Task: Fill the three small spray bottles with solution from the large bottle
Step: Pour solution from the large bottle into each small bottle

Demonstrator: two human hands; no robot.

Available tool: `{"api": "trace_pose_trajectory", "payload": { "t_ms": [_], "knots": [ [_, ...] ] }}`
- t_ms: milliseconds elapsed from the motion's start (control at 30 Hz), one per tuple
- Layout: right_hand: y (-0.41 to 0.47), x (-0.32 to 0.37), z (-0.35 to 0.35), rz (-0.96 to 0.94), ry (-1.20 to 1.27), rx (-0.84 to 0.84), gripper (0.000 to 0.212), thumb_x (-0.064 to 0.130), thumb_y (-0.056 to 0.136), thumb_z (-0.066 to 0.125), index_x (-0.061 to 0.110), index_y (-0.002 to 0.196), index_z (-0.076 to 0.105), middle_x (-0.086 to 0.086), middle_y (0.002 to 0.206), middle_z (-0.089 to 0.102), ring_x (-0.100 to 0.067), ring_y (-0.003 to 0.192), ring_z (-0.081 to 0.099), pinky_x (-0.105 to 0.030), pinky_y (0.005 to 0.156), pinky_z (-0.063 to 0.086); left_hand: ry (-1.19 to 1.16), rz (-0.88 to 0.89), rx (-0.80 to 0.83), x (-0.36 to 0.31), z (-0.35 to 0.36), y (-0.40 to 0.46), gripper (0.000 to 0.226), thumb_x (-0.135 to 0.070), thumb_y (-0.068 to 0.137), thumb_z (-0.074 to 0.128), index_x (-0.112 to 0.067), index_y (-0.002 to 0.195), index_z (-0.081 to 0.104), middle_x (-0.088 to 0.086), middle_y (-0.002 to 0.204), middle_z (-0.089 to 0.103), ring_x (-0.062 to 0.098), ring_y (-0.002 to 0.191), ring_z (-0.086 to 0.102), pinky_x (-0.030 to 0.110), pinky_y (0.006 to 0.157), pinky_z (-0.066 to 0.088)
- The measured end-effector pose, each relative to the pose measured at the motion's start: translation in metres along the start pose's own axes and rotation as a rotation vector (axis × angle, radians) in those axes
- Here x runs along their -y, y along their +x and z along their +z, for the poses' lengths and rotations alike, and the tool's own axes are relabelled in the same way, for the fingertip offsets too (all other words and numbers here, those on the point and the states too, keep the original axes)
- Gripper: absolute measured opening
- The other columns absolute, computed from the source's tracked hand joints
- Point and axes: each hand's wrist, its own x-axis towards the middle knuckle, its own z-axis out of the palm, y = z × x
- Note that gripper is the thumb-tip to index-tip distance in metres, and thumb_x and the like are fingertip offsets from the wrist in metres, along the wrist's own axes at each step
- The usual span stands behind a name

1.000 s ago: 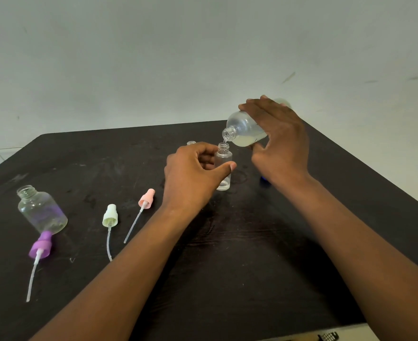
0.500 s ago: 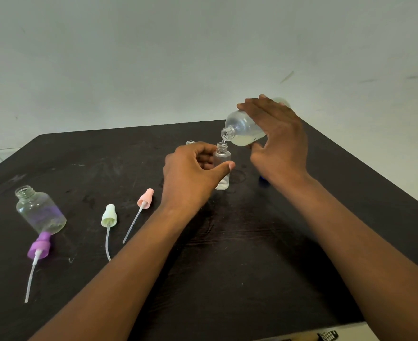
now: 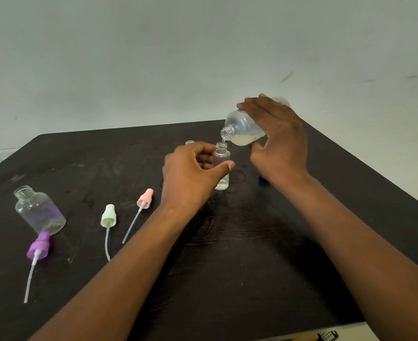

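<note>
— Dark, scuffed wood is what I'm working on, a black table (image 3: 227,279) pushed near a pale wall (image 3: 153,57). What do you want to know?

— What are your hands doing?

— My right hand (image 3: 280,141) is wrapped over the large bottle (image 3: 240,129), fingers across its top and thumb beneath, tipping it so its neck points down and left. Cloudy pale solution sits in its lower side, and a thin stream runs from its mouth. My left hand (image 3: 190,173) curls round a small clear spray bottle (image 3: 222,166), thumb across the front, keeping it upright on the table directly under that mouth. A little liquid shows at its bottom.

— And the other bottles?

— One more small neck (image 3: 189,142) peeks out just behind my left knuckles; I can't see the rest of it. Far left, a rounder clear bottle (image 3: 39,211) stands uncapped, with a purple sprayer head (image 3: 38,246) lying right at its base, dip tube trailing toward me.

— Other caps?

— A pale green sprayer head (image 3: 108,216) and a pink sprayer head (image 3: 145,198) lie side by side between that bottle and my left arm, tubes attached. Something blue (image 3: 262,178) shows under my right wrist; I can't tell what.
</note>
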Motion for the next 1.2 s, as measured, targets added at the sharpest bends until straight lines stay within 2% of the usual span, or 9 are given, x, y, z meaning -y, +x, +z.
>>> {"api": "trace_pose_trajectory", "payload": {
  "t_ms": [100, 267, 533, 700, 1200],
  "knots": [
    [0.0003, 0.0002, 0.0003, -0.001, 0.001, -0.001, 0.072, -0.014, 0.07, 0.066, 0.018, 0.133, 0.069, 0.002, 0.14, 0.067, -0.023, 0.141, 0.054, -0.052, 0.113, 0.044, -0.004, 0.006, 0.0, -0.0001, -0.0004, -0.0002, 0.029, -0.034, 0.077, 0.096, -0.028, 0.1, 0.08, -0.015, 0.08, 0.077, 0.0, 0.074, 0.075, 0.031, 0.079, 0.066],
    [0.0005, 0.0007, 0.0003, 0.0, -0.003, 0.0, 0.072, -0.014, 0.07, 0.066, 0.018, 0.134, 0.069, 0.002, 0.141, 0.066, -0.022, 0.142, 0.054, -0.051, 0.113, 0.044, 0.003, -0.002, 0.0, -0.0001, 0.0005, 0.0002, 0.035, -0.036, 0.077, 0.095, -0.023, 0.106, 0.081, -0.013, 0.082, 0.078, 0.001, 0.076, 0.075, 0.031, 0.079, 0.066],
    [0.0001, 0.0006, -0.0002, 0.005, -0.006, 0.011, 0.072, -0.014, 0.071, 0.068, 0.018, 0.135, 0.068, 0.002, 0.142, 0.066, -0.022, 0.143, 0.053, -0.051, 0.115, 0.043, 0.002, -0.001, 0.004, -0.0007, 0.0, 0.0002, 0.034, -0.035, 0.077, 0.095, -0.025, 0.105, 0.08, -0.015, 0.08, 0.077, -0.001, 0.074, 0.075, 0.025, 0.077, 0.065],
    [-0.0003, 0.0018, 0.0006, 0.006, -0.014, 0.015, 0.071, -0.013, 0.071, 0.069, 0.019, 0.135, 0.068, 0.003, 0.141, 0.066, -0.021, 0.142, 0.053, -0.049, 0.115, 0.042, 0.007, 0.003, -0.005, 0.0002, -0.0001, 0.0004, 0.035, -0.036, 0.077, 0.095, -0.022, 0.105, 0.08, -0.013, 0.08, 0.077, 0.0, 0.074, 0.075, 0.026, 0.077, 0.065],
    [0.0003, 0.0018, 0.0, 0.006, -0.019, 0.006, 0.073, -0.013, 0.069, 0.068, 0.019, 0.135, 0.068, 0.003, 0.142, 0.065, -0.021, 0.142, 0.053, -0.051, 0.115, 0.043, 0.01, 0.011, -0.007, -0.0007, 0.0002, 0.0001, 0.03, -0.037, 0.076, 0.095, -0.028, 0.1, 0.079, -0.017, 0.077, 0.075, -0.003, 0.073, 0.073, 0.022, 0.075, 0.064]
  ]
}}
